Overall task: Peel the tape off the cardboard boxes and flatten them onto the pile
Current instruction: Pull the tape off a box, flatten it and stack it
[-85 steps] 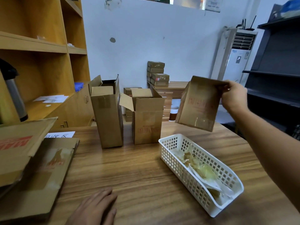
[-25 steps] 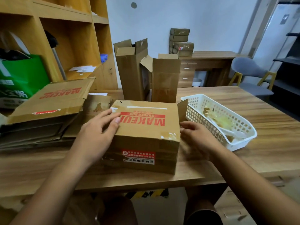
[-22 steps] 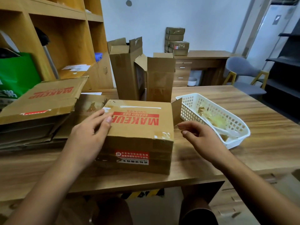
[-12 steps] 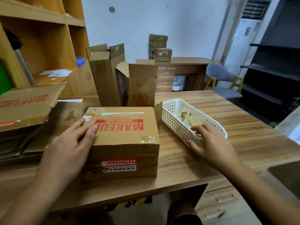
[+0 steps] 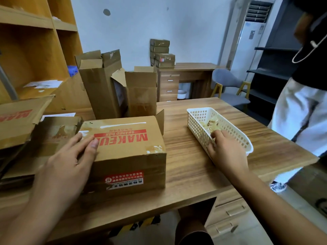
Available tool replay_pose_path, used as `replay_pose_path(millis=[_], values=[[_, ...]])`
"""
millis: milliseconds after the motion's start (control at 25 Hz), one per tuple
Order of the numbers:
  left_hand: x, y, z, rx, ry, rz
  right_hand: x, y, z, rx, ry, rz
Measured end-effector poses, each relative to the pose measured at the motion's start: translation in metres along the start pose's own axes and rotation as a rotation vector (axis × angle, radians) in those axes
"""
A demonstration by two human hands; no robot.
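steadying the brown cardboard box with red lettering [image 5: 127,152] under our left hand [image 5: 70,156], we lay the fingers straight on its top, gripping nothing, likely so it cannot slide on the wooden table [image 5: 185,167]. our right hand [image 5: 227,151] reaches over the rim of the white perforated plastic basket [image 5: 198,121], fingertips dipped toward the crumpled yellowish tape scraps [image 5: 211,123]; whether they pinch a strip we cannot tell. a shiny tape patch [image 5: 154,149] clings to the box's near corner. the pile of flattened cardboard [image 5: 19,124] lies just left; two opened upright cartons [image 5: 100,92] stand behind, and a standing person [image 5: 300,110] crowds the table's right edge.
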State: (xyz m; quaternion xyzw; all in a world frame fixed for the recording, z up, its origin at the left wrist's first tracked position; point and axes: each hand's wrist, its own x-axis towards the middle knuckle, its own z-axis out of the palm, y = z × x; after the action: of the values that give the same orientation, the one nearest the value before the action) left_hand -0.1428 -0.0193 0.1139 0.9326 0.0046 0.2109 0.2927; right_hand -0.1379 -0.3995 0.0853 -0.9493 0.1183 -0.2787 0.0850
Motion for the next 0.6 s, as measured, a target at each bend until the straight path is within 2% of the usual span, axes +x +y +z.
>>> replay_pose_path(millis=[320,600], values=[[-0.005,0.021,-0.005,0.050,-0.034,-0.028,0.005,0.010,0.003,-0.001,0.006,-0.010],[-0.004,0.023,-0.014,0.084,-0.149,-0.038,0.003,0.013,0.001,0.015,0.036,-0.029]])
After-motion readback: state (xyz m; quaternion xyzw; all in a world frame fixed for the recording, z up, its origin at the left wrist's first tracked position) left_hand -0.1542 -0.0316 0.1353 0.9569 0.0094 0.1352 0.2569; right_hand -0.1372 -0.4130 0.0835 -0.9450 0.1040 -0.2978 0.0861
